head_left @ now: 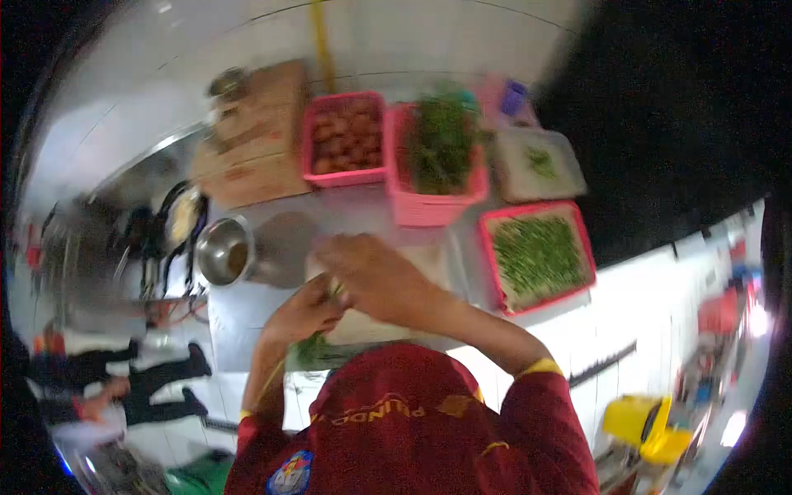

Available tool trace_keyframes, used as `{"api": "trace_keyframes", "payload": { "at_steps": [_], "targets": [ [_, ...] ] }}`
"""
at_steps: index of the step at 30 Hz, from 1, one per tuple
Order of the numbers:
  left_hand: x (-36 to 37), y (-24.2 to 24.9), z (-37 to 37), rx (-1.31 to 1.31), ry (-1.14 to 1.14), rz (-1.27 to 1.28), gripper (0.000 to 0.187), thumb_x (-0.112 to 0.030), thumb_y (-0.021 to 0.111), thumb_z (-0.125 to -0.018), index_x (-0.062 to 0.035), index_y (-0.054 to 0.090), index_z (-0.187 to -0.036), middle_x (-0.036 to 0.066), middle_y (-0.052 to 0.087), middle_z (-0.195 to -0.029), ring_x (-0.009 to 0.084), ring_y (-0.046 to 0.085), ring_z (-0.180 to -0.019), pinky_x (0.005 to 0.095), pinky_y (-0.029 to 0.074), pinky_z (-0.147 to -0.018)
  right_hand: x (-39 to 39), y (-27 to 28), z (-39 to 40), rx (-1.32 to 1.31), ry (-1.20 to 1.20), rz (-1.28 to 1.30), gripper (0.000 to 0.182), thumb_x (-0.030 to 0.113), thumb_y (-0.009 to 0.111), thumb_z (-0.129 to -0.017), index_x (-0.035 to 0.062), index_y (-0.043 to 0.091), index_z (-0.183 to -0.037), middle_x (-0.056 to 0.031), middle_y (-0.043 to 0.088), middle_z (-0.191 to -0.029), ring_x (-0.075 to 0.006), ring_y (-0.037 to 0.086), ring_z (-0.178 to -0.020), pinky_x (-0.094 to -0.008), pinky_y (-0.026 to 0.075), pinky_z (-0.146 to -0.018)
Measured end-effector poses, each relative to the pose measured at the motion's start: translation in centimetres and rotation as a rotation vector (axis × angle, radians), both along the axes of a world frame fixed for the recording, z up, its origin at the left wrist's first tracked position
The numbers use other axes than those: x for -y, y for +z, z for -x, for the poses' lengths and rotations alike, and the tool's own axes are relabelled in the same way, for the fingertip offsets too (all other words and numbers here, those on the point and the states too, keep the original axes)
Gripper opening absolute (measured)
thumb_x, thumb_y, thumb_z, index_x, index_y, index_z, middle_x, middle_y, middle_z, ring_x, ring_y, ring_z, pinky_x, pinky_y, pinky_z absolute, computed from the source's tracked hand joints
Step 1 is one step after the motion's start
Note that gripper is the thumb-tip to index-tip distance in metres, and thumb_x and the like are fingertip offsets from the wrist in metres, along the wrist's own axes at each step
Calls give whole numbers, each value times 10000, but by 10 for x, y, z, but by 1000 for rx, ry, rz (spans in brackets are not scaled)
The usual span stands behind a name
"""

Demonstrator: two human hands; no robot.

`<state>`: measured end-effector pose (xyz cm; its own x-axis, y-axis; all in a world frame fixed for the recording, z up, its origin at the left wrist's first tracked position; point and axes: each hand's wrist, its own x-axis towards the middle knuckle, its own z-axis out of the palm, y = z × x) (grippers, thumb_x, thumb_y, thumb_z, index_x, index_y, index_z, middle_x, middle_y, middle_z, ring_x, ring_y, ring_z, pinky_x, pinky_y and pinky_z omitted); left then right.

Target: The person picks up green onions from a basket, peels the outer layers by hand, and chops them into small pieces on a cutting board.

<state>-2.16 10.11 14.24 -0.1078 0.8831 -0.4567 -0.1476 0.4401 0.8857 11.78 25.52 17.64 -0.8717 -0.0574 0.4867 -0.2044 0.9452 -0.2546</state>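
While the left hand and right hand curl together, grip too blurred to tell, the metal bench fronts white wall tiles.

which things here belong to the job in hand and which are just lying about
Probably in the job:
left hand, right hand, close together
greens by the left hand
pale board under the hands
chopped greens

Probably just lying about:
cardboard
pink basket of brown round things
metal bowl, untouched

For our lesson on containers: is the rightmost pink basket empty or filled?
Not empty: chopped greens cover most of the pink basket's inside; their depth cannot be told.
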Motion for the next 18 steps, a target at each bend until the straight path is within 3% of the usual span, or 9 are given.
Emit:
{"api": "trace_keyframes", "payload": {
  "at_steps": [1,4,6,11,13,16,18],
  "targets": [
    [3,-15,6,-125,-165,-27,253,-213,566,-956,-15,502,-1101,29,521,-760,121,501,-629,287,416,-521,6,-11,-6,42,29,-117,532,178,605,-814,-16,478,-1293,-177,536,-1243,-305,550,-1118,-432,468,-907],
    [-2,-26,10,-456,-583,-289,345,-181,562,-924,66,437,-1131,127,589,-805,222,603,-693,372,471,-585,32,-37,-21,221,-107,-83,514,130,576,-791,-69,464,-1251,-190,570,-1092,-289,581,-1016,-414,482,-844],
    [2,-37,5,-647,-585,-156,347,-179,538,-942,24,441,-1205,170,624,-885,315,627,-784,420,494,-675,41,-60,-29,288,-187,-120,519,140,594,-769,-72,466,-1225,-193,576,-1037,-283,589,-970,-399,485,-814],
    [-13,-47,-14,-917,-694,-86,519,-91,555,-839,108,249,-1208,315,577,-889,464,621,-789,507,497,-673,47,-85,-37,259,-300,-80,392,150,564,-796,-87,551,-1108,-167,615,-889,-283,607,-813,-405,504,-733],
    [-19,-40,-32,-960,-592,-46,544,-81,563,-819,101,240,-1218,295,579,-854,481,609,-778,534,490,-677,39,-103,-34,339,-298,-31,355,145,588,-776,-63,577,-1063,-160,619,-866,-290,604,-803,-411,495,-738],
    [-24,-69,-36,-923,-539,-116,551,-94,575,-829,58,244,-1242,257,591,-799,472,610,-744,538,484,-665,19,-136,-34,344,-118,-38,316,144,612,-753,-40,599,-1009,-163,622,-858,-303,604,-827,-423,480,-777],
    [-28,-79,-34,-963,-568,-111,507,-115,598,-829,14,312,-1227,235,606,-802,456,616,-748,524,488,-663,12,-142,-41,431,-107,54,297,144,601,-769,-34,598,-1007,-169,624,-871,-311,604,-860,-434,470,-805]
  ]
}}
